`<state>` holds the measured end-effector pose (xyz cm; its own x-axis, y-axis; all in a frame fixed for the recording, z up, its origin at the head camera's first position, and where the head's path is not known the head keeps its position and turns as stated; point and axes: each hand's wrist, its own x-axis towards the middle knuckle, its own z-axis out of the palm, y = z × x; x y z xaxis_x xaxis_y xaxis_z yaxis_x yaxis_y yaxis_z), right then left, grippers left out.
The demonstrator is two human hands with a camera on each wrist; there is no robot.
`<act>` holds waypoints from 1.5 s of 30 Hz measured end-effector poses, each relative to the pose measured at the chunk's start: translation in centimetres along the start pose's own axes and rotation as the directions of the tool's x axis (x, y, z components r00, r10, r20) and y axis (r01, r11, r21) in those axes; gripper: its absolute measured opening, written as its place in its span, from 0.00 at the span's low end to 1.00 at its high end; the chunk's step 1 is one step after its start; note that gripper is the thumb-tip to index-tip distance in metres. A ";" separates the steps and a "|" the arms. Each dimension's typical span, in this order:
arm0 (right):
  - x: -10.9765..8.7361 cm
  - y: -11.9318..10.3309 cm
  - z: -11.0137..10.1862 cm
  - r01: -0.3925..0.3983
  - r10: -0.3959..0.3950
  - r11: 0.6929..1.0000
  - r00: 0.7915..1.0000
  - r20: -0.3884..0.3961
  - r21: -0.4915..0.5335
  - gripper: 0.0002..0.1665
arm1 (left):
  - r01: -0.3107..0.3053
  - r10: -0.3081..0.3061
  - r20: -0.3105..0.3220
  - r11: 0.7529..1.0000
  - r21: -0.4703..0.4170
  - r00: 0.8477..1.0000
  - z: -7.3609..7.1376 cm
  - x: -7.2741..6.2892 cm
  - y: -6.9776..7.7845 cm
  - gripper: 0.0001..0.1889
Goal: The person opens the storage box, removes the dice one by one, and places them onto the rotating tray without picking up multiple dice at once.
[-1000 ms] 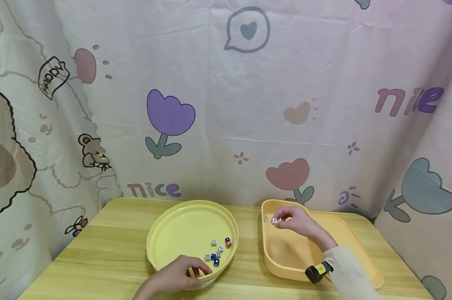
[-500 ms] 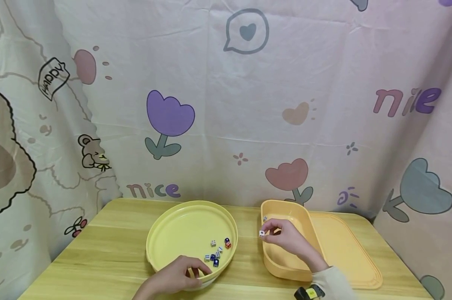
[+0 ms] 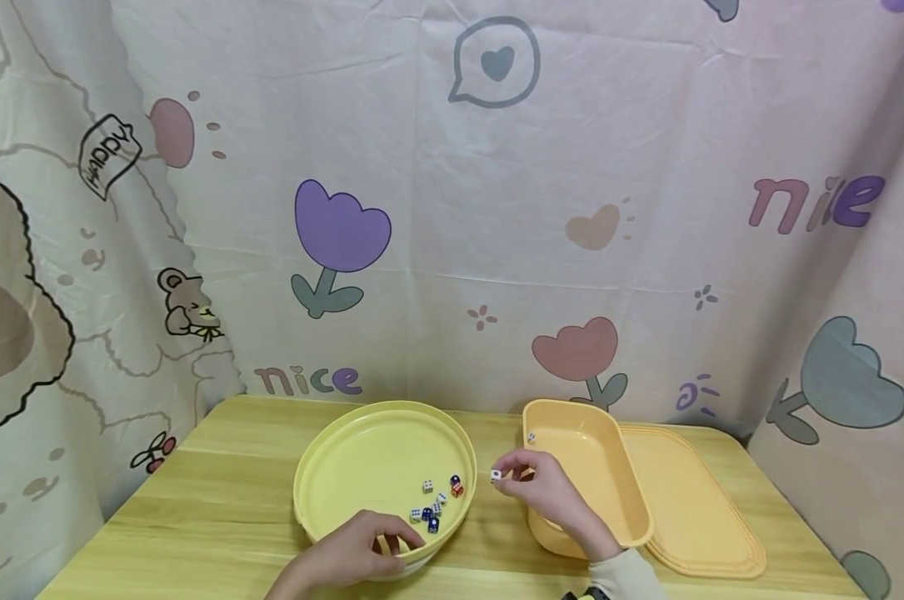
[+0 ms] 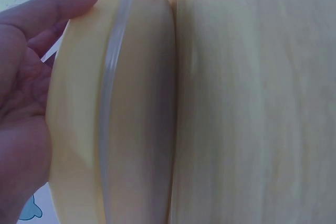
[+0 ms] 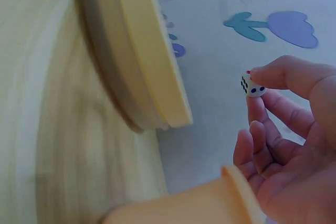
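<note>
A white die (image 3: 496, 476) is pinched between the thumb and fingertips of my right hand (image 3: 545, 492). That hand is above the left rim of the orange rectangular box (image 3: 635, 475), with the die past the rim over the gap between the containers. In the right wrist view the die (image 5: 253, 84) shows dark and red pips. My left hand (image 3: 362, 546) grips the near rim of a round yellow tub (image 3: 377, 458), thumb along its outer wall in the left wrist view. Several white and blue dice (image 3: 427, 514) and a red die (image 3: 456, 491) lie at the tub's right side.
One more die (image 3: 531, 437) lies in the far left corner of the orange box. A flat orange lid (image 3: 710, 517) is on the table to the box's right, partly hidden by it. A patterned curtain (image 3: 437, 208) hangs behind the wooden table (image 3: 219, 483).
My right hand has carried the die left and toward me, from inside the orange box to the gap between the containers. The left hand stays on the tub's rim.
</note>
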<state>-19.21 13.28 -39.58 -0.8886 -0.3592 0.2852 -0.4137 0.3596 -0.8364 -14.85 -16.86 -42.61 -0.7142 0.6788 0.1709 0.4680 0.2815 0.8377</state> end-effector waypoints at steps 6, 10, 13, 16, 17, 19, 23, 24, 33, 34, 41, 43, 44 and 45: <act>0.9 -0.1 1.5 0.011 -0.010 0.999 1.000 0.011 -0.033 0.06 | 0.014 -0.014 0.001 1.000 -0.005 1.000 -0.1 0.0 0.0 0.09; 1.2 -0.1 2.4 0.017 -0.016 0.999 1.000 0.024 -0.038 0.07 | 0.007 -0.007 0.007 1.000 -0.012 1.000 0.1 0.1 -0.1 0.09; 1.2 -0.2 3.1 0.012 -0.011 1.000 1.000 0.021 -0.025 0.07 | 0.009 -0.009 0.003 1.000 -0.013 1.000 0.1 0.1 -0.1 0.09; 1.1 -0.1 3.7 0.013 -0.012 1.000 1.000 0.012 -0.018 0.07 | 0.005 -0.005 -0.005 1.000 0.000 1.000 0.0 0.0 -0.1 0.09; 1.1 0.0 3.8 0.018 -0.017 1.000 1.000 0.009 -0.015 0.07 | 0.003 -0.003 -0.006 1.000 0.001 1.000 0.0 0.0 -0.1 0.09; 1.0 0.0 4.0 0.022 -0.022 1.000 1.000 0.008 0.002 0.07 | 0.003 -0.003 -0.005 1.000 0.001 1.000 0.0 0.0 -0.1 0.09; 1.0 0.0 4.5 0.026 -0.026 0.999 1.000 0.015 0.021 0.08 | 0.008 -0.008 -0.003 1.000 -0.007 1.000 -0.1 -0.1 0.0 0.09; 0.9 -0.5 4.5 0.024 -0.024 1.000 1.000 0.016 0.015 0.07 | 0.008 -0.008 -0.002 1.000 -0.006 1.000 -0.1 -0.1 0.1 0.09; 0.7 0.1 4.8 0.059 -0.058 0.996 0.998 0.016 -0.065 0.07 | -0.022 0.022 -0.008 1.000 0.000 1.000 0.1 -0.1 0.1 0.09; 0.7 0.1 4.8 0.052 -0.051 0.996 0.999 0.017 -0.068 0.07 | -0.019 0.019 -0.009 1.000 -0.001 1.000 0.1 -0.1 0.1 0.09; 0.7 -0.1 4.7 0.047 -0.048 0.997 0.999 -0.002 -0.066 0.10 | 0.003 -0.003 -0.006 1.000 -0.004 1.000 0.1 0.0 0.1 0.09; 0.8 0.0 4.6 0.048 -0.049 0.996 0.999 -0.013 -0.078 0.10 | -0.004 0.004 -0.002 1.000 -0.003 1.000 0.0 0.1 0.2 0.09; 0.8 0.0 4.5 0.048 -0.050 0.995 0.999 -0.019 -0.082 0.09 | -0.007 0.007 0.001 1.000 -0.003 1.000 0.0 0.1 0.2 0.09; 0.8 0.0 4.5 0.050 -0.052 0.995 0.998 -0.024 -0.087 0.09 | -0.010 0.010 0.004 1.000 -0.003 1.000 0.0 0.1 0.2 0.09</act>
<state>-19.05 9.12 -41.45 -0.8702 -0.3569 0.3398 -0.4735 0.4150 -0.7769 -14.84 -16.69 -42.41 -0.7076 0.6841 0.1770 0.4733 0.2729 0.8375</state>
